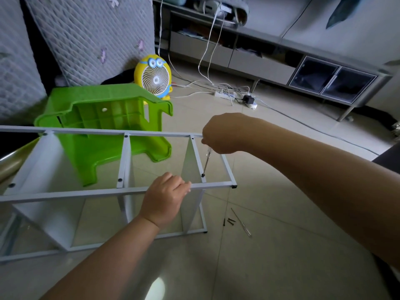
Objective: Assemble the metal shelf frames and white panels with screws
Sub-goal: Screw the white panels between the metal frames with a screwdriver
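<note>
On the floor [281, 245], just beside the frame's near corner, lie a few loose screws [229, 221] and a thin spare driver [241, 223]. They are probably kept there so the working hand can reach them without shifting.

The frame [86, 194] lies on its side on the floor, with the white panels [43, 165] standing between its two ladder-like halves, so the crossbar holes face up towards the person. The left hand [166, 197] lies over the near top rail with its fingers [184, 185] curled round it. This looks meant to stop the light frame from twisting or sliding under the tool's push.

Just past that rail, a dark screw [203, 175] sits in the near end of the rightmost crossbar. The screwdriver [206, 162] stands nearly upright with its tip on the screw. The right hand [220, 135] grasps the handle from above, fingers wrapped round it and wrist high, which puts weight straight down the shaft. Dark screw heads show on the other crossbars, so this one seems to be among the last on this side.

Behind the frame a green stool [112, 131] lies tipped over, touching the far rail or very close to it, and further back stands a yellow fan [154, 77].
</note>
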`<state>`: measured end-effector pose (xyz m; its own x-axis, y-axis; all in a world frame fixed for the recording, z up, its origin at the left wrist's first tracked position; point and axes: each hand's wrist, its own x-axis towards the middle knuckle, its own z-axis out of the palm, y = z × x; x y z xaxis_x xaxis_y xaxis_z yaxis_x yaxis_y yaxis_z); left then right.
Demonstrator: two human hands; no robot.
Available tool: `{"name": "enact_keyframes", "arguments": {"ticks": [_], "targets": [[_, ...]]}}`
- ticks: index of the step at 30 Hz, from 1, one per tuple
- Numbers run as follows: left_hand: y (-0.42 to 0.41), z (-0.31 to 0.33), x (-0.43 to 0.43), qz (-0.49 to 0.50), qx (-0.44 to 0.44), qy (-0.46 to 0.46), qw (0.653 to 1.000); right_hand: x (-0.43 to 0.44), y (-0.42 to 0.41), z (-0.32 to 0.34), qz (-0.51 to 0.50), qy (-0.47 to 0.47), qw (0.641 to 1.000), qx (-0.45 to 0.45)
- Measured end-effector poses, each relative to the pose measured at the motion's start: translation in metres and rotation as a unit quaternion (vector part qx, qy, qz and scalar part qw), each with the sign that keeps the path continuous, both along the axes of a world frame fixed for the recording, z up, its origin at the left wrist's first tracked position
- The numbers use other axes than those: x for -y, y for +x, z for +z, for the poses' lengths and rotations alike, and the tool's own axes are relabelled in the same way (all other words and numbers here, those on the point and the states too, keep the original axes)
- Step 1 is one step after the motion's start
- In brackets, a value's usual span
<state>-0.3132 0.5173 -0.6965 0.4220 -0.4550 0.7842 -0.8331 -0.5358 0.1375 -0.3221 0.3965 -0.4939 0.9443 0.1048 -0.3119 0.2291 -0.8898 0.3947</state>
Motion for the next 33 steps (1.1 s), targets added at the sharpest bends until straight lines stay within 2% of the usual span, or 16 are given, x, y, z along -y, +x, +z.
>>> {"name": "enact_keyframes", "arguments": {"ticks": [4,10,13,19,23,28,30,33], "targets": [[0.002,-0.003,0.000,0.001,0.007,-0.005,1.000,0.004,0.007,-0.002,-0.090,-0.019,0.996,-0.008],[0.002,0.001,0.000,0.006,0.013,-0.004,1.000,0.016,-0.003,-0.007,-0.057,0.122,0.990,-0.036],[0.001,0.002,-0.001,0.004,0.014,-0.006,1.000,0.019,-0.007,-0.007,-0.001,0.085,0.996,-0.021],[0.001,0.000,0.000,0.006,0.011,-0.003,1.000,0.016,-0.010,-0.001,0.037,0.057,0.998,0.001],[0.001,0.001,0.000,0.006,0.008,-0.004,1.000,0.016,-0.011,-0.004,0.001,0.000,0.999,0.045],[0.001,0.000,-0.001,0.007,0.012,0.001,1.000,0.009,-0.012,-0.017,-0.086,-0.023,0.992,0.094],[0.000,0.000,-0.001,0.012,0.011,0.003,1.000,0.008,-0.013,-0.017,-0.077,0.007,0.995,0.066],[0.001,0.000,0.000,0.007,0.005,0.002,1.000,0.008,-0.015,-0.011,-0.057,0.120,0.991,-0.003]]}}
